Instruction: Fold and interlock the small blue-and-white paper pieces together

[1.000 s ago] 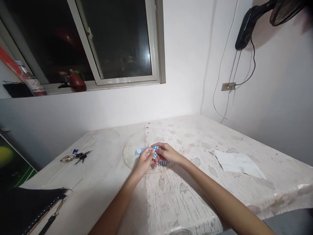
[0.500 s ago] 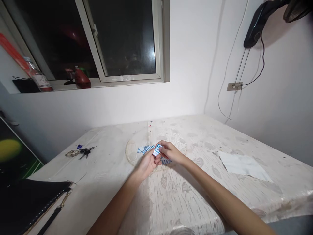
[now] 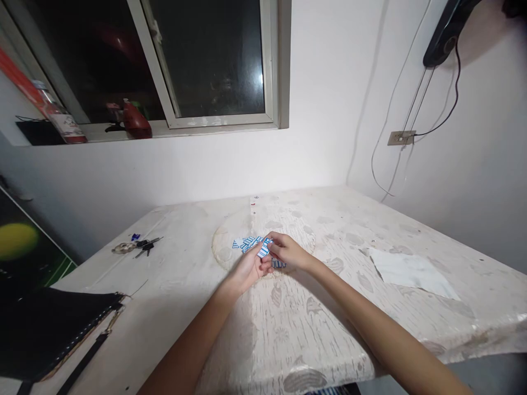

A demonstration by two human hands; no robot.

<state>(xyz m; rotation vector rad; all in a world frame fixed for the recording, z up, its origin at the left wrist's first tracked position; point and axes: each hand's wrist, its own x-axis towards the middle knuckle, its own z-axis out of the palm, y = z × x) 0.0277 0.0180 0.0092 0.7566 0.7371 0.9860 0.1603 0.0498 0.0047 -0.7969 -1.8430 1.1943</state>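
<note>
Between my two hands is a small white piece with blue stripes (image 3: 264, 249), perhaps folded paper or card. My left hand (image 3: 248, 270) is closed on its lower left side, palm turned up and fingers curled. From the upper right, my right hand (image 3: 293, 252) pinches the same piece between thumb and fingers. Several similar blue-and-white pieces (image 3: 247, 243) lie on the table just beyond my left hand. More striped pieces (image 3: 279, 264) show below my right hand, partly covered by it.
A patterned, plastic-covered table (image 3: 280, 329) carries a bunch of keys (image 3: 144, 245) at left and a white cloth or paper sheet (image 3: 411, 272) at right. A black bag (image 3: 53, 329) sits at the near left. Behind are a window and a wall socket (image 3: 401, 137).
The view has shifted slightly, so the window and wall appear higher. Both hands keep the striped piece, which has turned a little between the fingers.
</note>
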